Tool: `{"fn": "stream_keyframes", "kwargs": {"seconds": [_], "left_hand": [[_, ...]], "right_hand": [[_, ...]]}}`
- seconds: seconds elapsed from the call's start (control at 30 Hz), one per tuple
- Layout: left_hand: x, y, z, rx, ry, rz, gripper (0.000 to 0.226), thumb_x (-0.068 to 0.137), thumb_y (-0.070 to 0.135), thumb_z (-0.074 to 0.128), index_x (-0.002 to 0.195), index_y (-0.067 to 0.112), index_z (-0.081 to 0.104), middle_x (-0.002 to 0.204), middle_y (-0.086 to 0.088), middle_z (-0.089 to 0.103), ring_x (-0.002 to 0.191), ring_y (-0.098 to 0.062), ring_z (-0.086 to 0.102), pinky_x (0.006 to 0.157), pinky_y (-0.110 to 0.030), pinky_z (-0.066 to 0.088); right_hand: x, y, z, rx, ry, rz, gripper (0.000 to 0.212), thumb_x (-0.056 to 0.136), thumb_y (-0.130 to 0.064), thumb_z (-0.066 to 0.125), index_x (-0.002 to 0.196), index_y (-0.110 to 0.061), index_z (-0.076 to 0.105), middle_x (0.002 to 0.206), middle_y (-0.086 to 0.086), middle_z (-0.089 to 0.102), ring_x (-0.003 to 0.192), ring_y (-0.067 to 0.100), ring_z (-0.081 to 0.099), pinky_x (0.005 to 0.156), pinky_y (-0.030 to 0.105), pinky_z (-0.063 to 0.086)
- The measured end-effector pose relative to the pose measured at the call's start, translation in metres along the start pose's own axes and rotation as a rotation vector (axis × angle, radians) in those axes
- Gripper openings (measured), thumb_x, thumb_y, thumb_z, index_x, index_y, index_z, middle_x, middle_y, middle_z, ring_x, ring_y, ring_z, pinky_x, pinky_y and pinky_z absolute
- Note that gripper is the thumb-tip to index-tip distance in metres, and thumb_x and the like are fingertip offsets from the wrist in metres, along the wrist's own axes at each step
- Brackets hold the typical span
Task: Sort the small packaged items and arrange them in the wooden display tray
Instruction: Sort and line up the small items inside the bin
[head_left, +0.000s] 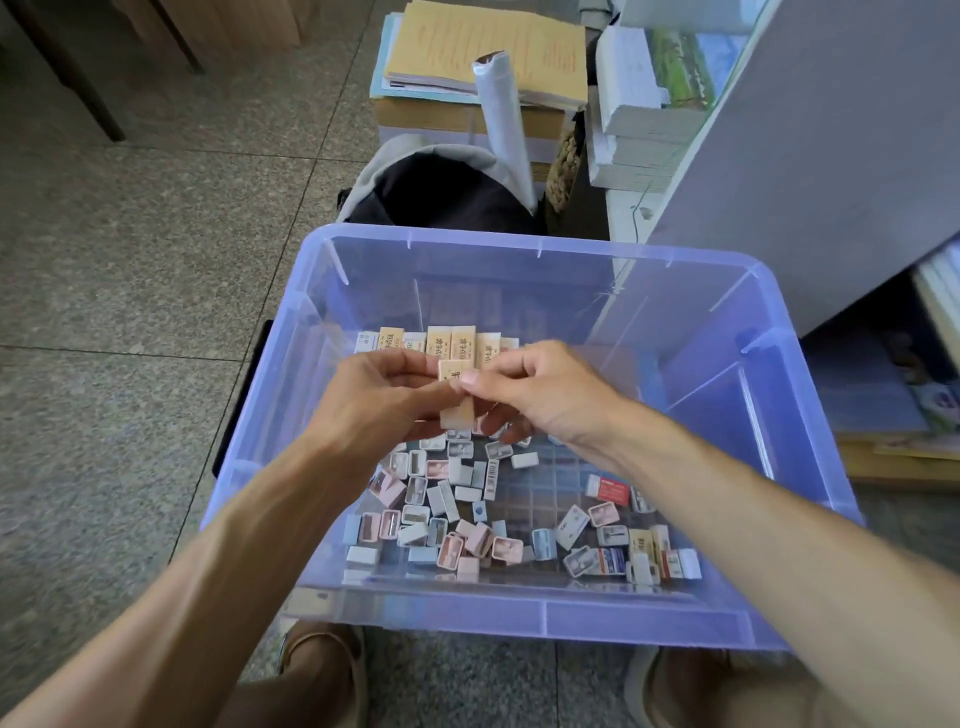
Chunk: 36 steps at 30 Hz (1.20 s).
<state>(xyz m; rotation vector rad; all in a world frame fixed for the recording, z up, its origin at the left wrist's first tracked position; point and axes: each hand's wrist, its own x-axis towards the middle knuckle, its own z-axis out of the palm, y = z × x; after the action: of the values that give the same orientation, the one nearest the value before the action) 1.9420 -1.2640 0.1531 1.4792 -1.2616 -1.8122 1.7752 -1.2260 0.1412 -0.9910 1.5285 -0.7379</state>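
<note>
tan packet (457, 395) pinched between left hand (382, 397) and right hand (540, 397) above bin (519, 244)

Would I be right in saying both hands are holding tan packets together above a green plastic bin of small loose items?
Nearly: the bin is translucent purple-blue, not green. The head view shows the left hand and right hand holding the tan packets above the loose items.

Open bin (363, 249), cluttered floor (535, 493)
</note>
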Motion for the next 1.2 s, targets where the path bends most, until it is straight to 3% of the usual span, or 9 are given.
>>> {"fn": "stream_keyframes", "kwargs": {"seconds": [0.17,0.27,0.37,0.53,0.67,0.83,0.9,1.03,1.2], "left_hand": [[0.000,0.004,0.023,0.083,-0.124,0.088,0.014,0.077,0.006,0.076,0.088,0.006,0.066,0.081,-0.009,0.073,0.073,-0.019,0.071,0.067,-0.027,0.059],[0.004,0.000,0.035,0.279,-0.134,0.162,0.008,0.082,0.011,0.074,0.087,0.009,0.069,0.076,-0.007,0.073,0.070,-0.016,0.070,0.066,-0.026,0.059],[0.014,-0.016,0.038,0.667,-0.199,0.265,0.007,0.087,0.023,0.072,0.089,0.016,0.069,0.076,-0.001,0.072,0.067,-0.010,0.068,0.062,-0.024,0.057],[0.054,-0.057,0.039,1.251,-0.351,0.238,0.017,0.087,0.031,0.070,0.088,0.015,0.065,0.084,0.000,0.069,0.077,-0.019,0.066,0.068,-0.037,0.055],[0.073,-0.080,0.068,1.738,-0.393,0.337,0.033,0.088,0.051,0.062,0.101,0.021,0.059,0.092,0.002,0.064,0.079,-0.017,0.059,0.058,-0.026,0.043],[0.081,-0.097,0.081,1.630,-0.421,0.373,0.022,0.084,0.017,0.069,0.106,0.019,0.066,0.098,0.000,0.071,0.080,-0.016,0.064,0.063,-0.029,0.054],[0.082,-0.091,0.087,1.415,-0.519,0.383,0.018,0.080,0.011,0.074,0.096,0.018,0.071,0.087,0.006,0.070,0.075,-0.010,0.063,0.064,-0.023,0.051],[0.076,-0.087,0.114,1.079,-0.763,0.206,0.015,0.082,0.008,0.075,0.093,0.019,0.072,0.074,0.016,0.063,0.065,0.003,0.060,0.059,-0.014,0.049],[0.067,-0.118,0.141,1.212,-0.668,0.204,0.020,0.080,0.013,0.076,0.095,0.019,0.065,0.091,0.005,0.068,0.084,-0.014,0.065,0.066,-0.019,0.053]], "right_hand": [[-0.022,0.005,-0.019,0.159,0.094,0.036,0.017,0.095,-0.024,0.068,0.091,-0.009,0.076,0.091,0.011,0.076,0.078,0.020,0.070,0.065,0.031,0.055],[-0.029,0.005,-0.035,0.243,0.209,0.054,0.019,0.101,-0.023,0.057,0.093,-0.008,0.067,0.091,0.014,0.076,0.075,0.023,0.074,0.064,0.033,0.057],[-0.037,0.004,-0.057,0.282,0.302,0.049,0.025,0.103,-0.025,0.053,0.104,-0.002,0.063,0.097,0.019,0.074,0.070,0.024,0.075,0.056,0.028,0.056],[-0.050,0.006,-0.080,0.272,0.389,-0.018,0.023,0.102,-0.026,0.056,0.091,-0.007,0.065,0.081,0.013,0.073,0.062,0.020,0.073,0.051,0.025,0.054],[-0.054,0.005,-0.085,0.204,0.411,-0.054,0.029,0.101,-0.028,0.056,0.095,-0.002,0.067,0.078,0.009,0.069,0.060,0.016,0.072,0.056,0.027,0.060],[-0.055,0.004,-0.091,0.181,0.436,-0.068,0.031,0.102,-0.028,0.055,0.095,0.000,0.067,0.079,0.005,0.069,0.058,0.013,0.070,0.061,0.029,0.060],[-0.055,0.005,-0.093,0.170,0.435,-0.063,0.029,0.102,-0.029,0.055,0.089,-0.006,0.066,0.077,0.003,0.069,0.057,0.011,0.069,0.061,0.029,0.059],[-0.057,0.010,-0.098,0.142,0.461,-0.032,0.028,0.102,-0.030,0.054,0.091,-0.007,0.067,0.082,0.004,0.070,0.057,0.010,0.070,0.060,0.026,0.060],[-0.058,0.013,-0.103,0.148,0.484,-0.030,0.026,0.101,-0.031,0.056,0.091,-0.009,0.067,0.079,0.002,0.070,0.060,0.013,0.071,0.061,0.027,0.061]]}}
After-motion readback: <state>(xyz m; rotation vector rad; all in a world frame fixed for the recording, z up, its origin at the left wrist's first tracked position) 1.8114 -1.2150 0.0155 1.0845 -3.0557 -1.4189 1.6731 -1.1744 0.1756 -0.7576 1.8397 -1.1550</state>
